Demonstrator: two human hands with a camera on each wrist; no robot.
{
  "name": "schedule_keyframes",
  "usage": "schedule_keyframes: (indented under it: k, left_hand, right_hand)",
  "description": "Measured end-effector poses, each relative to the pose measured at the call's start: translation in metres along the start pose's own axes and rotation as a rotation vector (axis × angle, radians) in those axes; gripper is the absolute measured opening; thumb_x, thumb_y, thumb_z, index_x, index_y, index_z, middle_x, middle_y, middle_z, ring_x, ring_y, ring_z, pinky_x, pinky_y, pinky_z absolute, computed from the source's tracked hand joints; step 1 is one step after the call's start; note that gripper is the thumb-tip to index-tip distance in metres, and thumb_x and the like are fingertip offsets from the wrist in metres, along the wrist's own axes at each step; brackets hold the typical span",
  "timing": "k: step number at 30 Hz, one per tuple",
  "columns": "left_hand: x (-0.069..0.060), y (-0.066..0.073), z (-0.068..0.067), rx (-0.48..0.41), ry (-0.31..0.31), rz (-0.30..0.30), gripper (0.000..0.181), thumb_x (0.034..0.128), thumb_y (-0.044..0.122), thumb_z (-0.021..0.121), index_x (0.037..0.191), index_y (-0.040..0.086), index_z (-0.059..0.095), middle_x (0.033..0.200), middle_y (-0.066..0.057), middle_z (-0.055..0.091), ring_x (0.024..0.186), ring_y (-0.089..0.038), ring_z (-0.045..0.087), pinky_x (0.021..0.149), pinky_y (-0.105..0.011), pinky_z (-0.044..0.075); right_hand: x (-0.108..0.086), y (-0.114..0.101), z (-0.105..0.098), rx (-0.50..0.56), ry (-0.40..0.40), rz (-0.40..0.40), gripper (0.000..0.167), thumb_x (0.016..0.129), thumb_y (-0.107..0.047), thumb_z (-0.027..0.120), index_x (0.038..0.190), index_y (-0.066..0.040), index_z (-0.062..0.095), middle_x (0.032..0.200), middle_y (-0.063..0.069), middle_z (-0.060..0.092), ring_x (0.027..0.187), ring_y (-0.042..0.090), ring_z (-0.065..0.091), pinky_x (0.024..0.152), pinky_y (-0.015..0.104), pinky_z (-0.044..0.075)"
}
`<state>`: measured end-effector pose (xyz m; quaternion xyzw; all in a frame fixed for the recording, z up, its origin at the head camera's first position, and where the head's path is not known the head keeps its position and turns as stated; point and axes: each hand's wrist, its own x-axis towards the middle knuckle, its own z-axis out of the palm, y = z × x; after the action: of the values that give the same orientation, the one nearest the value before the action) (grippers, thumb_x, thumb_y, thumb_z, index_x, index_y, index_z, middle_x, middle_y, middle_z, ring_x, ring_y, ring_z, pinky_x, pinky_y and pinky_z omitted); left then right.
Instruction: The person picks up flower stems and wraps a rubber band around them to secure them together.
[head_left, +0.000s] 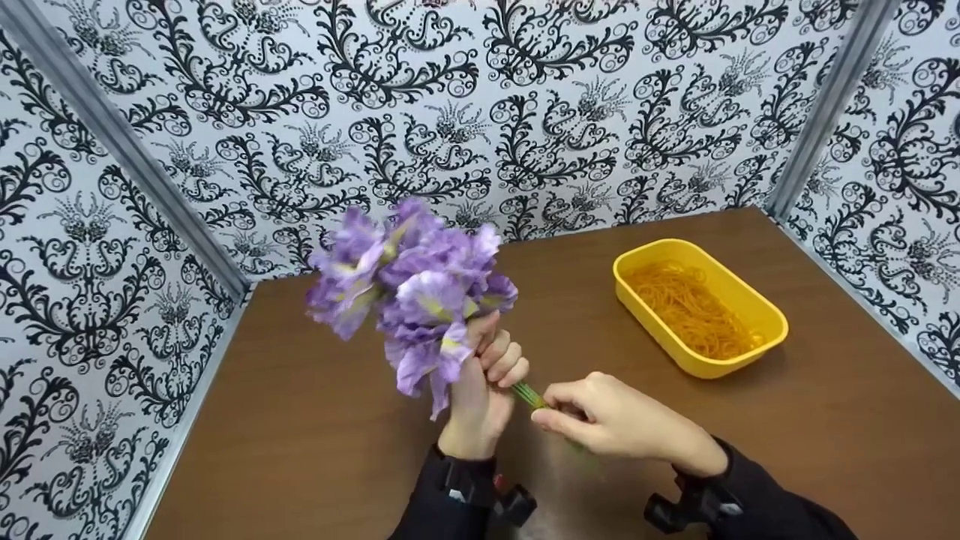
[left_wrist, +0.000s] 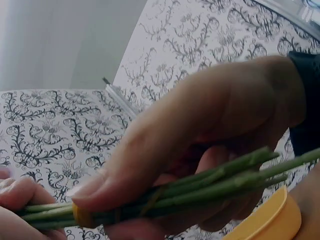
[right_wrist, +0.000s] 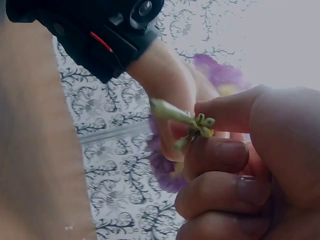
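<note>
A bunch of purple artificial irises (head_left: 431, 292) with yellow centres leans to the upper left above the table. My left hand (head_left: 487, 390) grips it just under the blooms, fingers curled round the stems. Lower down, my right hand (head_left: 634, 420) pinches the green stems (left_wrist: 220, 185) between thumb and fingers. A yellow rubber band (left_wrist: 82, 216) circles the stems beside the right thumb in the left wrist view, with thin strands crossing further along. The cut stem ends (right_wrist: 200, 125) poke out past the right fingers in the right wrist view.
A yellow tub (head_left: 776, 330) holding a heap of rubber bands (head_left: 690, 307) stands on the brown table (head_left: 300, 450) at the right, beyond the right hand. Patterned panels (head_left: 420, 112) wall in the back and both sides.
</note>
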<state>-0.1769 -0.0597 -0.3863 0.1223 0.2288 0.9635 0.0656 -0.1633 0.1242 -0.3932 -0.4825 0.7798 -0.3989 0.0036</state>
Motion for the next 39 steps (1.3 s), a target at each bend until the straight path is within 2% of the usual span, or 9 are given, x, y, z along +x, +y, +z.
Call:
schedule_keyframes:
  k: [3,8,13,18,21,25,29,34,39]
  left_hand:
    - [0.003,-0.003,-0.006,0.172,-0.013,-0.031,0.034,0.0940,0.024,0.062,0.068,0.021,0.040,0.055,0.013,0.034,0.046,-0.001,0.034,0.047,-0.015,0.028]
    - [0.003,-0.003,-0.013,0.510,-0.130,-0.024,0.043,0.0853,0.050,0.074,0.077,0.016,0.048,0.067,0.006,0.043,0.065,-0.012,0.045,0.067,-0.027,0.042]
    - [0.002,0.000,-0.008,0.922,-0.074,0.058,0.022,0.0979,0.030,0.066,0.092,0.010,0.060,0.090,-0.002,0.057,0.086,-0.019,0.056,0.084,-0.032,0.048]
    - [-0.002,0.001,-0.007,1.253,-0.046,-0.014,0.033,0.1018,0.028,0.062,0.130,0.010,0.059,0.119,0.000,0.061,0.112,-0.015,0.056,0.100,-0.035,0.045]
    - [-0.002,0.001,-0.015,1.393,-0.076,-0.030,0.036,0.1051,0.028,0.055,0.134,0.008,0.059,0.127,-0.004,0.063,0.119,-0.018,0.056,0.104,-0.041,0.044]
    - [0.005,-0.005,-0.026,1.568,-0.099,-0.018,0.026,0.1051,0.027,0.054,0.119,0.008,0.065,0.096,0.002,0.064,0.095,-0.014,0.060,0.086,-0.035,0.049]
    - [0.015,-0.015,-0.040,1.702,-0.110,0.006,0.019,0.1025,0.022,0.060,0.086,0.012,0.059,0.067,0.009,0.040,0.062,-0.009,0.044,0.060,-0.028,0.037]
    - [0.027,-0.027,-0.057,1.787,-0.110,0.009,0.029,0.0986,0.018,0.065,0.072,0.012,0.053,0.061,0.009,0.038,0.053,-0.007,0.036,0.053,-0.025,0.029]
    - [0.035,-0.037,-0.073,1.796,-0.070,-0.058,0.021,0.0960,0.019,0.069,0.078,0.010,0.063,0.066,0.006,0.051,0.059,-0.010,0.046,0.057,-0.028,0.039]
  right_hand:
    - [-0.001,0.003,0.003,0.028,-0.023,0.043,0.022,0.105,-0.024,0.056,0.085,-0.019,0.064,0.063,-0.016,0.042,0.051,-0.006,0.037,0.048,0.012,0.029]
    - [-0.005,0.010,0.008,0.114,-0.027,0.084,0.025,0.105,-0.024,0.058,0.082,-0.015,0.063,0.064,-0.015,0.040,0.051,-0.002,0.034,0.050,0.013,0.027]
    - [-0.009,0.018,0.020,0.156,0.033,0.153,0.027,0.106,-0.025,0.056,0.081,-0.015,0.062,0.064,-0.015,0.039,0.053,-0.003,0.034,0.051,0.015,0.028]
    - [-0.014,0.025,0.029,0.126,0.088,0.242,0.024,0.107,-0.030,0.053,0.086,-0.018,0.059,0.068,-0.014,0.041,0.057,-0.002,0.037,0.053,0.018,0.032]
    - [-0.018,0.031,0.030,0.120,0.081,0.296,0.026,0.108,-0.033,0.050,0.087,-0.018,0.056,0.067,-0.014,0.041,0.056,-0.001,0.039,0.052,0.018,0.034]
    - [-0.020,0.043,0.032,0.126,0.059,0.354,0.028,0.108,-0.035,0.048,0.091,-0.015,0.060,0.066,-0.014,0.045,0.055,0.000,0.044,0.051,0.019,0.037]
    - [-0.021,0.057,0.035,0.102,0.049,0.368,0.030,0.108,-0.032,0.048,0.092,-0.012,0.063,0.069,-0.013,0.047,0.058,0.001,0.044,0.055,0.020,0.038]
    - [-0.023,0.071,0.039,0.008,0.006,0.387,0.030,0.109,-0.031,0.047,0.088,-0.013,0.059,0.072,-0.012,0.045,0.065,0.005,0.046,0.061,0.025,0.040]
    - [-0.026,0.080,0.041,-0.124,-0.035,0.446,0.030,0.109,-0.034,0.044,0.093,-0.017,0.063,0.083,-0.011,0.056,0.085,0.017,0.053,0.073,0.041,0.036]
